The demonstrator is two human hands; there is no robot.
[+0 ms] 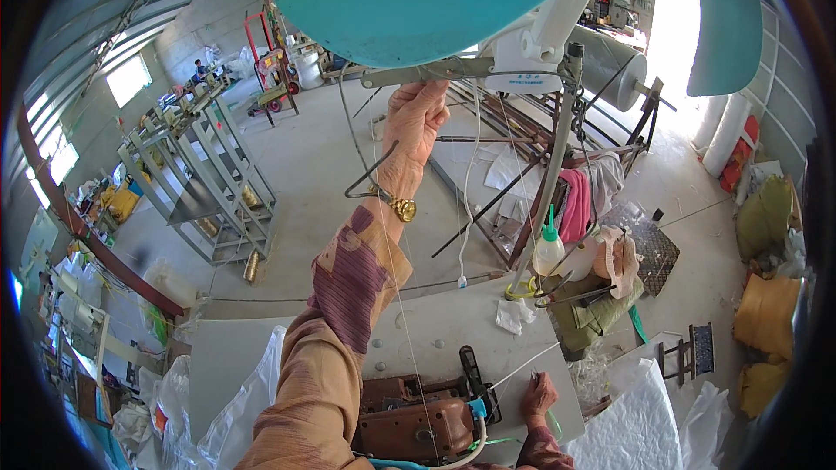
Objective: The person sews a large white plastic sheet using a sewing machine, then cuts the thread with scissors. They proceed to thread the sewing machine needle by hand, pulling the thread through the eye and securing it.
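Observation:
My left hand [419, 122] is raised high, its fingers pinched together at the underside of a flat metal bar [379, 78] below a teal fan blade [409, 0]. What they pinch is too small to make out; a thin thread runs down nearby. A bent wire [366, 183] passes by my wrist, with its gold watch [402, 208]. Lower right, my right hand [540, 395] rests by the table top [488, 318], fingers closed, a tiny dark tip showing at them. Beside it stands a brown sewing machine [435, 426] with a blue-ended hose [477, 409].
An upright metal pole [557, 139] rises from the table's far right corner, near a green-capped bottle [549, 248] and cloths. Clear plastic sheeting [252, 400] hangs at the left. Beyond are a grey metal frame [205, 183] and a red hand truck [270, 70].

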